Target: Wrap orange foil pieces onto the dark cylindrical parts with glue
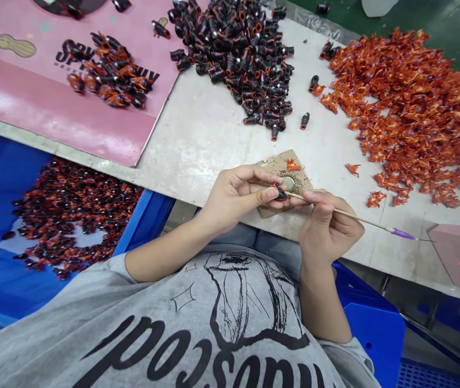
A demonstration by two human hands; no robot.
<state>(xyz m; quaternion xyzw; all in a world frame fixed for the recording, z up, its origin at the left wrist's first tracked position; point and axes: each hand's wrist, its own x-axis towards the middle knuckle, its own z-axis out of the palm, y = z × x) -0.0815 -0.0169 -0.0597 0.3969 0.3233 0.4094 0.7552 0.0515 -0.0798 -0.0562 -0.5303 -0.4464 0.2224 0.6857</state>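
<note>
Pinching a black cap (280, 192), perhaps, left hand (234, 202)

Black tube-shaped piece (280, 192), small, orange-trimmed, pinched in left hand (234, 198). Thin wooden stick (351, 216), purple-ended, gripped in right hand (329, 226), tip just beside piece. Below hands' fingertips, worn cardboard pad (277, 164) bearing orange scrap (293, 165), pale round disc (289, 183).
</note>
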